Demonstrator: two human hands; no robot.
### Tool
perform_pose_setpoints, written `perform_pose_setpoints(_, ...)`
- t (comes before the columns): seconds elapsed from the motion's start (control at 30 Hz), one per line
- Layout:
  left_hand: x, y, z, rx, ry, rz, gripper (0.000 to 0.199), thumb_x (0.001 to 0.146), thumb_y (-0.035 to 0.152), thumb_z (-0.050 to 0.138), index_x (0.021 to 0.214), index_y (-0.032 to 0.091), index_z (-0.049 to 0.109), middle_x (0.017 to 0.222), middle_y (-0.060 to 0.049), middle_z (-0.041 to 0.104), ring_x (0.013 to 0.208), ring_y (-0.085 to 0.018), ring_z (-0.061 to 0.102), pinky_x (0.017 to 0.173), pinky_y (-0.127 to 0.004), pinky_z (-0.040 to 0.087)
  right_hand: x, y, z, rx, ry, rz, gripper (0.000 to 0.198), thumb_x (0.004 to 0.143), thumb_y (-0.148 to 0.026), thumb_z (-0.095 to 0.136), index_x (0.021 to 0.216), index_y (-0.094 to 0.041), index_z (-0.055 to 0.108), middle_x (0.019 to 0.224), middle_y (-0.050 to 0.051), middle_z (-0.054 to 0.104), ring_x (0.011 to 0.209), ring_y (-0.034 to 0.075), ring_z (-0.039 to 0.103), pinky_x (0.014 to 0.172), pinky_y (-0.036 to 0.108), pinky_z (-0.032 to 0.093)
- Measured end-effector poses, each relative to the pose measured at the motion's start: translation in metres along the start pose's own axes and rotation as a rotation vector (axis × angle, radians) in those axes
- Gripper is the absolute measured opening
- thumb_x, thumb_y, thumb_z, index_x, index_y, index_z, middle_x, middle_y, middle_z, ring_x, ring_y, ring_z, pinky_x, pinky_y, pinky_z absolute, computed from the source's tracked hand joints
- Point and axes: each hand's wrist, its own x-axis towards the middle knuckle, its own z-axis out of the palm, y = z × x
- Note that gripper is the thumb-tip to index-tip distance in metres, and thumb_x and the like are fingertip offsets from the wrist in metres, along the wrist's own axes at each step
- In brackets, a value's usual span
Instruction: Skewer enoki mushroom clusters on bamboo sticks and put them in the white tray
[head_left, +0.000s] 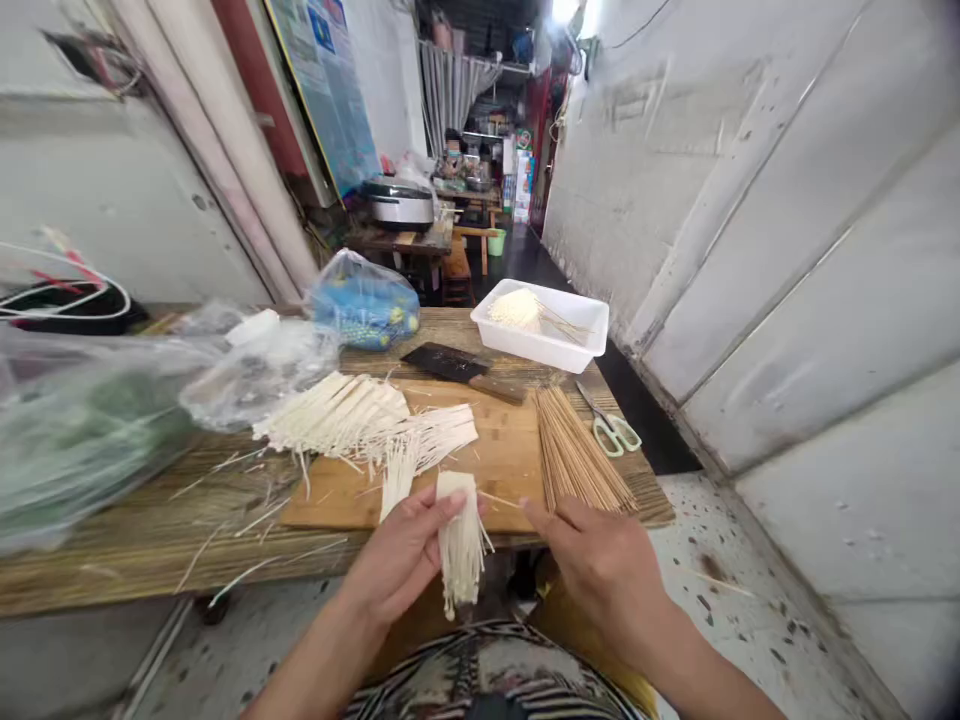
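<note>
My left hand [401, 555] pinches the strip bundle [459, 535]; my right hand [600, 565], pinching a skewer [499, 498], should thread squarely.

Cleaver [463, 370] on board [510, 455], skewers [577, 455] right of it; tray [551, 345] behind, scissors [611, 425] far right

Counts: 2 hands [405, 560] [600, 560], 1 cutting board [502, 460], 1 cleaver [457, 368], 1 pair of scissors [611, 425], 1 white tray [547, 345]. 1 bundle of skewers [574, 455], 1 blue bag [365, 300]. Noodle-like strips [352, 415]: too many to count.
</note>
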Motion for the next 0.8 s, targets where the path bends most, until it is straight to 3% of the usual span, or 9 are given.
perform_pose_setpoints(0.3, -0.0055, 0.0058, 0.0012, -0.02, -0.013, -0.003, 0.024, 0.067, 0.023, 0.079, 0.084, 0.012, 0.068, 0.076, -0.007, 0.073, 0.061, -0.012, 0.064, 0.057, -0.023, 0.056, 0.0008, -0.0021, -0.0041, -0.005, 0.065, -0.061, 0.033, 0.091, -0.01, 0.036, 0.112, -0.02, 0.06, 0.063, -0.001, 0.053, 0.047, 0.013, 0.038, 0.049, 0.028, 0.02)
perform_pose_setpoints(0.8, -0.0044, 0.0061, 0.0043, 0.004, -0.044, -0.015, 0.024, 0.066, 0.026, 0.079, 0.082, 0.013, 0.067, 0.075, -0.006, 0.073, 0.06, -0.011, 0.065, 0.059, -0.021, 0.055, 0.0008, -0.0007, -0.0042, 0.007, 0.013, -0.031, 0.032, 0.088, -0.009, 0.041, 0.11, -0.021, 0.059, 0.065, -0.001, 0.053, 0.048, 0.013, 0.039, 0.049, 0.029, 0.02)
